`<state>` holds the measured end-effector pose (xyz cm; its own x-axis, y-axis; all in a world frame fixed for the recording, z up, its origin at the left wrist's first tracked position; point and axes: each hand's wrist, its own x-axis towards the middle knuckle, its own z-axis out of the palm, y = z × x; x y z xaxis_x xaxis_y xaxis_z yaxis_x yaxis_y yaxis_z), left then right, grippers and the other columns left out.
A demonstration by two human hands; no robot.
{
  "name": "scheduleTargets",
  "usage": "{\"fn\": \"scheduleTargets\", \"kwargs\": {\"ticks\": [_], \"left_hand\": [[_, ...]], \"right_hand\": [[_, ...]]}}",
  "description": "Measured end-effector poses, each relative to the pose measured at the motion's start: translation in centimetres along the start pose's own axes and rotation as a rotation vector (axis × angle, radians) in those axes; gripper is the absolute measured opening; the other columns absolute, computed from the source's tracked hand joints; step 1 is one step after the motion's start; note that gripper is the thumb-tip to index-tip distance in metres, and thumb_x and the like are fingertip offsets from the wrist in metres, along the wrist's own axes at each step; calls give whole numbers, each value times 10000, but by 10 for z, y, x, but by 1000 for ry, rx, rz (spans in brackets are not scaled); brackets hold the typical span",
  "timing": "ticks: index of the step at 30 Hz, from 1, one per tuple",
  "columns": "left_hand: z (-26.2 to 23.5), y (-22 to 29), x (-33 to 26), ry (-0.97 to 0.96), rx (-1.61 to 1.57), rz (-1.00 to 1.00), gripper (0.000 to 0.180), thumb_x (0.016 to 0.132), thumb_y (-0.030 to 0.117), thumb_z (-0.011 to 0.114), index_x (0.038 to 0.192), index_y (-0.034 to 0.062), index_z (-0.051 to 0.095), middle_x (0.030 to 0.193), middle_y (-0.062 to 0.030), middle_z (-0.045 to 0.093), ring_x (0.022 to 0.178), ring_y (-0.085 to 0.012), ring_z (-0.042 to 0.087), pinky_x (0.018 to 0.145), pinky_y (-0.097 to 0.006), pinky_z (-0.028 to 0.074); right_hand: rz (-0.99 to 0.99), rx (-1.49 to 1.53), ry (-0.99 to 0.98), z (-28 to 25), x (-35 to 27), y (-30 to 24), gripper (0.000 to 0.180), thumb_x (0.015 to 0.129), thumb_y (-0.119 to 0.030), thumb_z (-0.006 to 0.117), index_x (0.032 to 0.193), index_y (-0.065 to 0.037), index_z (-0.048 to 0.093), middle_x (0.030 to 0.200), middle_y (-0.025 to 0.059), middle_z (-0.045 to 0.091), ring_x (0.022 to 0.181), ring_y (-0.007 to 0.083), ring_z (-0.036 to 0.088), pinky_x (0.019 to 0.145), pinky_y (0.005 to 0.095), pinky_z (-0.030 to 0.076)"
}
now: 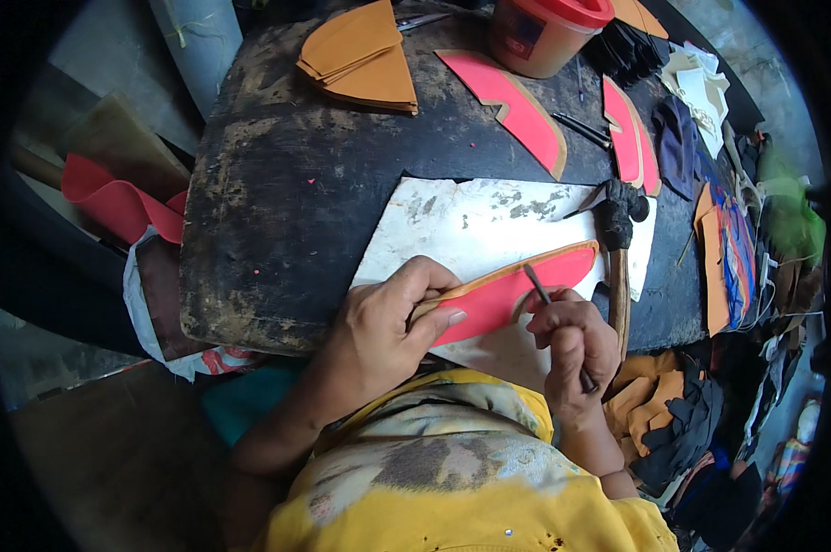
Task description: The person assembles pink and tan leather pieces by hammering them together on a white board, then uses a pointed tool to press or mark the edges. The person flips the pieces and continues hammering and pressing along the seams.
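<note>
left hand [392, 317] is clamped on the near end of a curved red piece with a tan edge [516, 285], thumb on top and fingers wrapped over the edge, pinning it down on a white slab [470, 225] that sits on the dark worn workbench [296, 184]. right hand [576, 345] is closed around a thin dark tool [549, 308], held like a pen, with the tip touching the red piece near its middle, close to the tan border. can't tell exactly what kind of tool it is, looks like a slim stick or brush handle.

a hammer [618, 248] lies just right of the red piece, head on the slab, handle pointing back toward the person. further back on the bench there are two more red cut pieces with tan edging [516, 106] [631, 138], a stack of tan fan-shaped pieces [365, 55] on the far left, and an orange tub with a red lid [544, 32] at the far edge. a pair of thin dark sticks [581, 129] lies between the two red pieces. the right side is a heap of scraps [710, 248] in tan, black and blue. a red wavy sheet [116, 202] hangs off to the left of the bench. person has a yellow stained apron [452, 478] on.
</note>
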<state>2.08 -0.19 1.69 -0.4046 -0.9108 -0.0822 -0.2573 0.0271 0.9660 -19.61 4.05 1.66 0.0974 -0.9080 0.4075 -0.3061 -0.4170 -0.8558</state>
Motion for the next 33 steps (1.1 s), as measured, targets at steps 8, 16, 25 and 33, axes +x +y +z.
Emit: {"fn": "scheduleTargets", "kwargs": {"ticks": [8,16,25,33], "left_hand": [[4,-7,5,222,382,574,325,744,-44,821,960,20,587,828,-136,665,677,-249,661,586,-331,515],[4,-10,5,250,265,647,255,788,-76,711,1018,-16,619,929,-159,674,759,-315,677,662,-390,549],[-1,-6,3,128,316,342,324,824,-11,712,1143,14,659,961,-135,664,883,-308,653,785,-394,500],[-6,-14,2,131,587,368,390,817,120,748,1184,60,633,1059,-100,569,986,-292,552,837,-427,408]], "right_hand": [[243,105,160,8,-15,-2,354,1048,-322,481,1152,14,523,988,172,653,738,130,535,663,250,437],[-154,-115,68,2,-1,4,238,905,-14,567,1139,32,575,923,151,620,794,264,585,843,451,498],[-83,-170,-100,9,13,-9,307,801,76,590,1105,83,633,845,174,596,769,307,607,728,368,515],[-41,-125,-122,22,7,6,272,718,111,614,982,48,606,845,174,581,734,325,583,679,385,489]]}}
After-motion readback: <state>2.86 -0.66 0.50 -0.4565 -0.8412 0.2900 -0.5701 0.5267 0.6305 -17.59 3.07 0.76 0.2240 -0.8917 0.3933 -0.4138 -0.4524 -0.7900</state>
